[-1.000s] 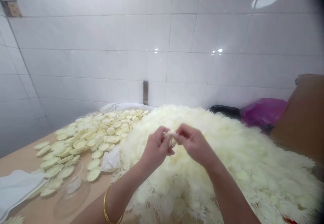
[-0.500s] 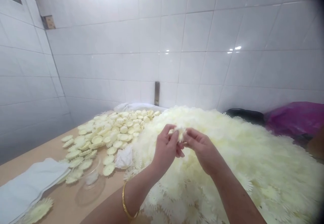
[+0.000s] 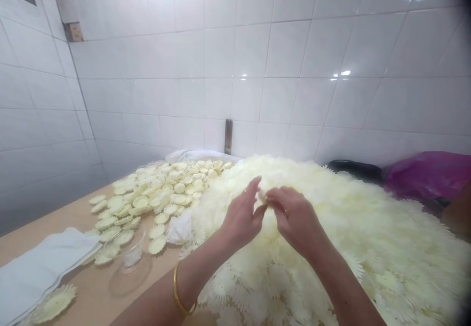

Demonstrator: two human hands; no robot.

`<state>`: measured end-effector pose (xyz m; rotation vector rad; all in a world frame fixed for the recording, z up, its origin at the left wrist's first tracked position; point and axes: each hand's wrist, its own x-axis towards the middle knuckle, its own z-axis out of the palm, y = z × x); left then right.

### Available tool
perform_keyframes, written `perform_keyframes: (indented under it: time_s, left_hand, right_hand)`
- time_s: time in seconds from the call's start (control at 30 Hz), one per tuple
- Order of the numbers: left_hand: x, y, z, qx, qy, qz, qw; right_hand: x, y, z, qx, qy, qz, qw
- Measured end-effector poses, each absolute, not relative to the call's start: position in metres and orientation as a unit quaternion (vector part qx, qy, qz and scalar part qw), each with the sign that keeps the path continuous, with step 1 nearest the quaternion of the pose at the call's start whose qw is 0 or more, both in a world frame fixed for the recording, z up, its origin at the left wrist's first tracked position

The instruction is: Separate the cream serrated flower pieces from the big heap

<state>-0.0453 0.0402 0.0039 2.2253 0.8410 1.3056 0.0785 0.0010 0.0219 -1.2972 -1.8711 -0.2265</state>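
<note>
My left hand and my right hand meet above a big heap of pale cream fringed flower pieces. Both pinch one small cream flower piece between their fingertips. The left wrist wears a gold bangle. Most of the held piece is hidden by the fingers. To the left lies a spread of flat round cream flower discs on the tan table.
A clear glass bowl sits on the table near a white cloth. A crumpled white scrap lies by the heap. A purple plastic bag and a dark object rest against the white tiled wall.
The view has swung left, taking the brown box on the right out of sight. My hands stay together on the small piece, fingers shifting slightly.
</note>
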Motion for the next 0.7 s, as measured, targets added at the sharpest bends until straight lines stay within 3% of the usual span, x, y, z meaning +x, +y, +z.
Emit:
perform_keyframes:
  time_s: [0.1,0.27,0.4,0.57,0.7]
  left_hand:
    - [-0.047,0.043,0.006,0.805,0.247,0.453,0.293]
    - [-0.048,0.043,0.005,0.727,0.271,0.473,0.417]
    - [-0.049,0.043,0.007,0.69,0.26,0.465,0.489]
    - [-0.05,0.045,0.009,0.727,0.262,0.441,0.457]
    - [-0.047,0.044,0.006,0.73,0.264,0.47,0.42]
  right_hand:
    - [0.082,-0.002,0.026,-0.519,-0.737,-0.027,0.433]
    - [0.091,0.002,0.027,-0.501,-0.631,0.24,0.54]
    - [0.094,0.005,0.025,-0.45,-0.629,0.369,0.516]
    - [0.096,0.006,0.026,-0.447,-0.613,0.317,0.57]
    - [0.091,0.005,0.024,-0.496,-0.656,0.206,0.531]
